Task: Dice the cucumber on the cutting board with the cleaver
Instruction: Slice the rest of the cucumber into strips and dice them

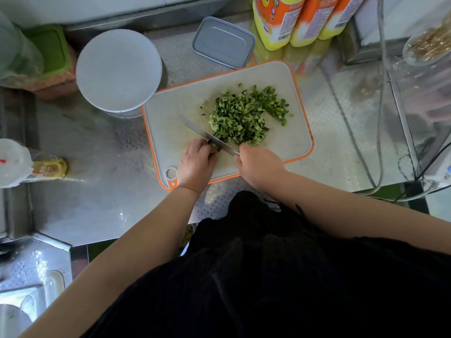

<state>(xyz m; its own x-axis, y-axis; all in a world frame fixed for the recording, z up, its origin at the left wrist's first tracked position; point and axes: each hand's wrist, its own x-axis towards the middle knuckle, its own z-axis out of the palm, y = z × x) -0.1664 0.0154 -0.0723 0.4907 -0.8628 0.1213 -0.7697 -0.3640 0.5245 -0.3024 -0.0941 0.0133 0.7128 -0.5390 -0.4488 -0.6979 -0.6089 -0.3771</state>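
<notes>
Fingers of the left hand (195, 162) curl down on a small dark-green cucumber stub (214, 147), pinning it to the white, orange-rimmed plastic cutting board (170, 132). Right-hand (258, 164) fingers wrap the handle of the steel cleaver (207, 136), whose blade runs up and left from them, touching the left fingertips. Beyond both hands' fingers, just past the blade, lies a heap of diced green cucumber (241, 115). Farther beyond the left fingers stands a round white bowl (118, 69); beyond the heap, a grey rectangular lidded container (223, 42).
</notes>
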